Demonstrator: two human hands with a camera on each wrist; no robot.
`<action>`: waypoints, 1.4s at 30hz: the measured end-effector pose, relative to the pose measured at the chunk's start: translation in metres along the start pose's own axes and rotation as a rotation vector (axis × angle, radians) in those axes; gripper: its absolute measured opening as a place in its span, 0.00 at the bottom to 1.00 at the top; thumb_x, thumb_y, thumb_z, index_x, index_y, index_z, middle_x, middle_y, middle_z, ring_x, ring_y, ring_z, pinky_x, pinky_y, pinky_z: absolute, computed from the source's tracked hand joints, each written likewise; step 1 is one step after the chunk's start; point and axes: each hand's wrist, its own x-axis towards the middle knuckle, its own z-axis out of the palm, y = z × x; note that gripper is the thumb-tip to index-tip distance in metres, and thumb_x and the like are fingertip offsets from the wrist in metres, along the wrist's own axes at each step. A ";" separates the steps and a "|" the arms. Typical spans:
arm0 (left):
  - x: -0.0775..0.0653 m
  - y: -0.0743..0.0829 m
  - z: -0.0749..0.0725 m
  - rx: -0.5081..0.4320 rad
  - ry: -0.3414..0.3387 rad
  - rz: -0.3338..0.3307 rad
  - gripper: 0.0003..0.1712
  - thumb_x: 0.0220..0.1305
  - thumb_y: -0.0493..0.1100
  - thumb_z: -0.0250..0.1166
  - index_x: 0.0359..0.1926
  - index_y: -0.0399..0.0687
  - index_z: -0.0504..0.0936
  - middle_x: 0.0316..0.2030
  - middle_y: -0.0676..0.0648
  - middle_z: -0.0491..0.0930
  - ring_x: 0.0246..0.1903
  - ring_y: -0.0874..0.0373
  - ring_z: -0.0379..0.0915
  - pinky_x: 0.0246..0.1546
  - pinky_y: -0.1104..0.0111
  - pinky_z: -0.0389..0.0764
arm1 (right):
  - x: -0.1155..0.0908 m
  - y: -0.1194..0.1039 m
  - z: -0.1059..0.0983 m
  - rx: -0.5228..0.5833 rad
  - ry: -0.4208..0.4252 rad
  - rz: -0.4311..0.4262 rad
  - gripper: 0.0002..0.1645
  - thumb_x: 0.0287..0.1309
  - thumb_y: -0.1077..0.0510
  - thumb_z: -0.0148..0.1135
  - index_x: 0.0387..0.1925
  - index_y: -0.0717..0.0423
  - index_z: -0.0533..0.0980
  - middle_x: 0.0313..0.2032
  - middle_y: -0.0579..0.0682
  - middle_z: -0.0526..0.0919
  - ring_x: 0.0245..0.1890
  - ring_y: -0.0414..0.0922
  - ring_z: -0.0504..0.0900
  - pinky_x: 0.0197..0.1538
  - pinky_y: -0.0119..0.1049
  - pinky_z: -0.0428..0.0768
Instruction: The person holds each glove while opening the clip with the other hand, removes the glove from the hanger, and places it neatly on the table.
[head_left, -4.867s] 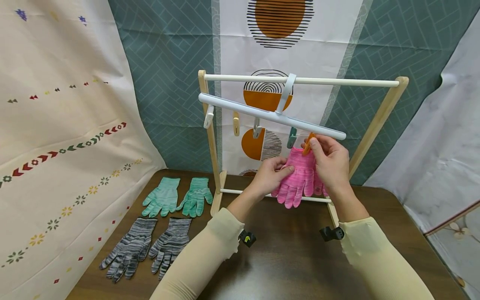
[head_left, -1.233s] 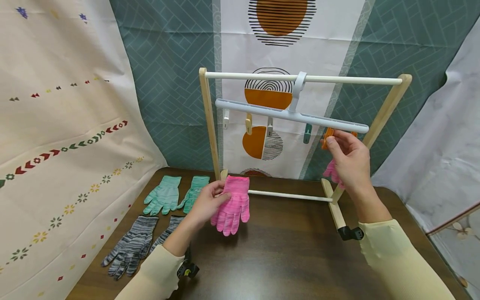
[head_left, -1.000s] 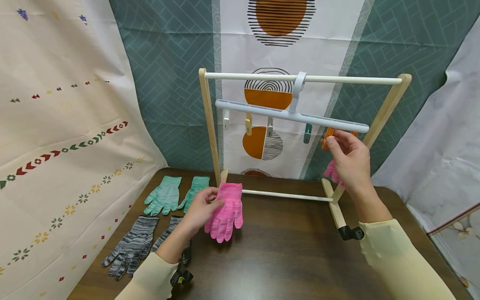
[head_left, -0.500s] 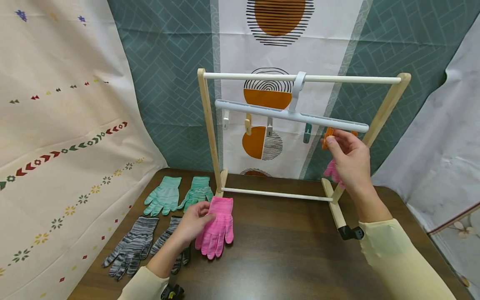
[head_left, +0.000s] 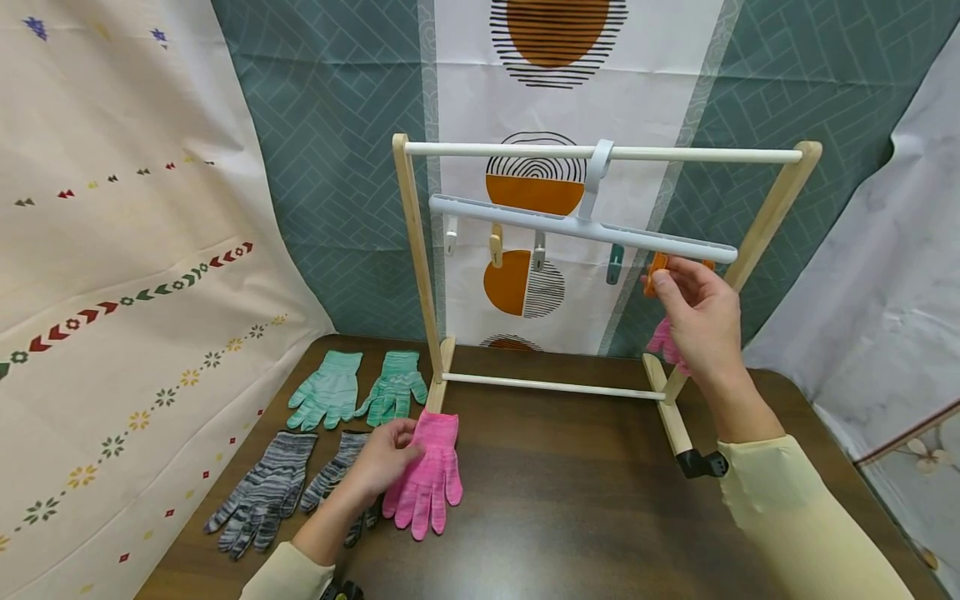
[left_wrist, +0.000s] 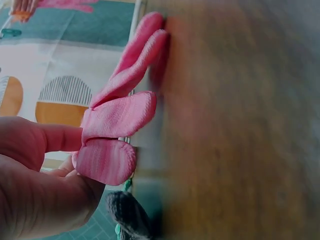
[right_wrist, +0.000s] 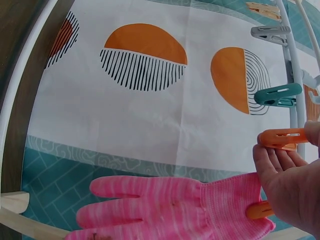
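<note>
My left hand (head_left: 386,457) pinches the side of a pink knit glove (head_left: 426,479), low over the table at the rack's left foot. In the left wrist view the glove's fingers (left_wrist: 120,117) point toward the wooden surface. My right hand (head_left: 697,312) pinches an orange clothespin (head_left: 656,275) under the right part of a pale blue hanger (head_left: 525,217). Behind this hand, a second pink glove (right_wrist: 165,205) hangs from another orange clothespin (right_wrist: 259,210) clamped on its cuff. Most of that glove is hidden in the head view.
The hanger hooks over the white top bar (head_left: 487,150) of a wooden rack (head_left: 772,217). White, yellow, grey and green clothespins (head_left: 615,263) hang from it. Two mint gloves (head_left: 330,390) and two grey striped gloves (head_left: 266,492) lie on the table's left side; my left arm partly covers one grey glove.
Earlier both hands were together at the pink gloves under a more tilted hanger. Since then my left hand has carried one glove left and down toward the table. My right hand shifted right, then stayed still.
</note>
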 end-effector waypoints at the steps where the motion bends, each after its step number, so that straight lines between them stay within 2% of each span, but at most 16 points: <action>1: 0.000 -0.001 0.000 0.013 0.002 -0.003 0.18 0.71 0.27 0.63 0.60 0.26 0.78 0.45 0.39 0.88 0.40 0.51 0.84 0.38 0.62 0.82 | 0.000 0.000 0.000 -0.002 0.000 -0.001 0.27 0.76 0.51 0.63 0.68 0.62 0.77 0.54 0.49 0.87 0.50 0.36 0.86 0.58 0.25 0.79; 8: -0.001 -0.003 -0.003 0.089 -0.023 -0.009 0.18 0.70 0.28 0.65 0.59 0.30 0.79 0.44 0.42 0.88 0.44 0.50 0.83 0.41 0.57 0.83 | 0.000 0.000 0.000 -0.002 0.005 -0.003 0.27 0.76 0.51 0.64 0.68 0.62 0.77 0.52 0.47 0.88 0.50 0.35 0.86 0.57 0.25 0.80; 23: -0.004 0.000 -0.006 0.303 -0.047 -0.005 0.18 0.68 0.30 0.68 0.58 0.32 0.78 0.34 0.45 0.81 0.32 0.54 0.78 0.33 0.61 0.80 | 0.000 -0.001 0.001 -0.011 0.002 0.006 0.27 0.76 0.51 0.64 0.68 0.62 0.76 0.53 0.47 0.87 0.50 0.35 0.86 0.58 0.25 0.79; 31: -0.005 0.000 -0.011 0.357 -0.035 -0.019 0.19 0.67 0.32 0.68 0.58 0.35 0.79 0.33 0.47 0.83 0.31 0.56 0.79 0.32 0.61 0.80 | -0.001 0.001 0.000 -0.026 0.001 0.011 0.29 0.76 0.49 0.63 0.70 0.59 0.76 0.54 0.49 0.87 0.49 0.35 0.86 0.58 0.26 0.79; 32: -0.005 0.000 -0.011 0.360 -0.034 -0.022 0.19 0.68 0.32 0.68 0.58 0.35 0.79 0.33 0.47 0.83 0.31 0.56 0.79 0.32 0.61 0.80 | -0.001 0.001 -0.001 -0.026 -0.001 0.011 0.29 0.76 0.49 0.63 0.70 0.59 0.76 0.54 0.48 0.87 0.48 0.34 0.86 0.57 0.24 0.79; 33: -0.006 0.001 -0.012 0.365 -0.033 -0.025 0.19 0.68 0.33 0.69 0.58 0.36 0.79 0.33 0.47 0.83 0.31 0.56 0.78 0.32 0.61 0.80 | -0.001 0.002 -0.001 -0.029 -0.001 0.011 0.29 0.76 0.49 0.63 0.70 0.60 0.75 0.54 0.48 0.88 0.43 0.34 0.88 0.51 0.23 0.81; 35: -0.006 0.002 -0.013 0.368 -0.034 -0.034 0.18 0.69 0.35 0.69 0.58 0.37 0.79 0.34 0.47 0.83 0.31 0.56 0.78 0.31 0.61 0.79 | -0.002 0.002 -0.002 -0.024 -0.004 0.014 0.30 0.76 0.49 0.63 0.71 0.60 0.74 0.53 0.47 0.88 0.31 0.35 0.88 0.37 0.24 0.83; 37: -0.007 0.003 -0.014 0.365 -0.037 -0.039 0.17 0.70 0.36 0.69 0.57 0.37 0.79 0.34 0.47 0.82 0.30 0.55 0.77 0.30 0.61 0.79 | -0.003 0.002 -0.003 -0.034 -0.007 0.017 0.31 0.76 0.48 0.63 0.72 0.59 0.74 0.53 0.48 0.87 0.20 0.37 0.85 0.23 0.26 0.79; 38: -0.007 0.003 -0.014 0.365 -0.038 -0.042 0.17 0.71 0.37 0.69 0.57 0.37 0.79 0.34 0.47 0.82 0.30 0.55 0.77 0.30 0.61 0.79 | -0.003 0.002 -0.003 -0.042 -0.009 0.014 0.32 0.77 0.48 0.63 0.73 0.59 0.73 0.54 0.50 0.87 0.19 0.37 0.84 0.22 0.26 0.79; 39: -0.007 0.004 -0.014 0.364 -0.039 -0.041 0.17 0.71 0.38 0.69 0.57 0.37 0.79 0.34 0.47 0.82 0.29 0.55 0.76 0.29 0.61 0.78 | -0.004 0.003 -0.004 -0.055 -0.011 0.011 0.32 0.77 0.48 0.63 0.73 0.59 0.73 0.56 0.52 0.86 0.20 0.37 0.85 0.23 0.26 0.79; 42: -0.008 0.004 -0.015 0.364 -0.037 -0.036 0.18 0.72 0.39 0.69 0.58 0.37 0.79 0.33 0.47 0.81 0.28 0.55 0.75 0.28 0.61 0.78 | -0.005 0.002 -0.003 -0.093 -0.014 -0.010 0.32 0.77 0.48 0.63 0.74 0.59 0.72 0.62 0.57 0.84 0.40 0.34 0.88 0.44 0.23 0.83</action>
